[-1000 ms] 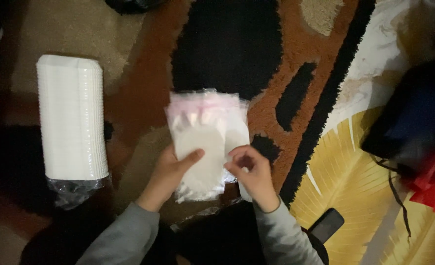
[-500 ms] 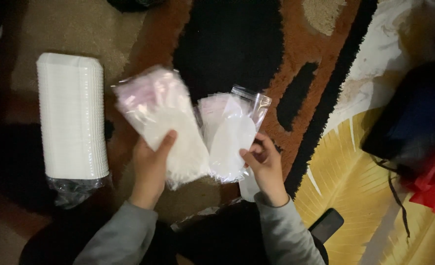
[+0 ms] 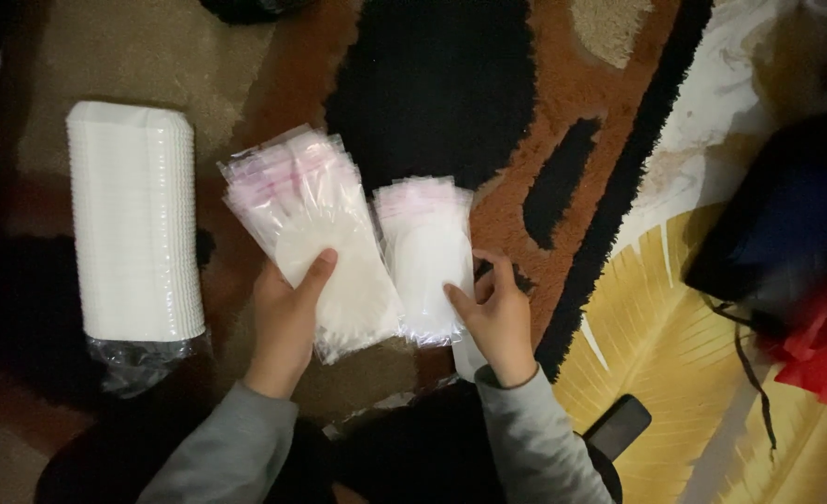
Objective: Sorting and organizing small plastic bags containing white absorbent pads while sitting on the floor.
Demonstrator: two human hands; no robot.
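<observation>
Cup stack: a long white sleeve of nested cups or lids, lying on the rug at far left, its clear wrap bunched at the near end; well apart from both hands.
Left hand: closed on the bigger bag bundle, thumb pressed on its face, fingers hidden behind.
Left bags: a thick sheaf of clear zip bags with pink seal strips, tilted to the left, held by its lower part, the top fanning out a little.
Right bags: a thinner sheaf of the same bags, nearly upright, just beside the left one, with their near edges almost touching low down.
Right hand: holds this sheaf at its lower right edge, thumb on the front; the grip looks light, near the corner.
Rug: patterned in black, rust and cream under everything; yellow leaf print to the right.
Phone: dark, flat on the rug by the right sleeve.
Far right: dark bag with a red cloth below it.
Doing it well: I judge that slippery film wants a pinch lower and fuller on each sheaf, seal strips kept level, so no bags slide loose while the bundles stay apart.
</observation>
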